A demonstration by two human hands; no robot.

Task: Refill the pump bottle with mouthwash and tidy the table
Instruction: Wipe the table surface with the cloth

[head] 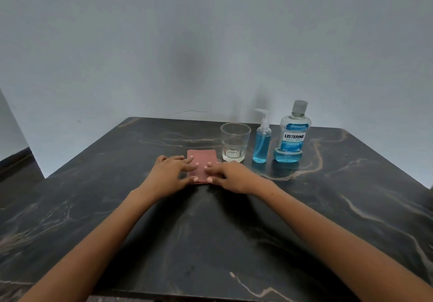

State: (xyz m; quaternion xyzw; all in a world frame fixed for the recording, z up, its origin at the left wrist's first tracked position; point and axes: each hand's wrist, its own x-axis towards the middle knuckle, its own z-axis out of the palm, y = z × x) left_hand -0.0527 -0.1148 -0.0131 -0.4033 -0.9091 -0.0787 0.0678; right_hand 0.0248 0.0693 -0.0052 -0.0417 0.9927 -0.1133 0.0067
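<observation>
Mouthwash bottle (293, 135) nearly drained; pump bottle (262, 143) holds blue liquid.

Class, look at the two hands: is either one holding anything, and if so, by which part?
Nothing is gripped. The left hand and right hand rest with straight fingers flat on the folded cloth, one on each side.

There is one view, from a wide-angle camera worn on the person's head. It looks forward and down over a dark marbled table (234, 243), whose near edge runs along the bottom of the frame. Both forearms enter from the lower corners and meet just below the centre. The table's far edge crosses mid-frame, and a plain wall (210, 32) fills the upper half. The table's edges bow outward toward the frame's sides. No second view shares the scene.
</observation>
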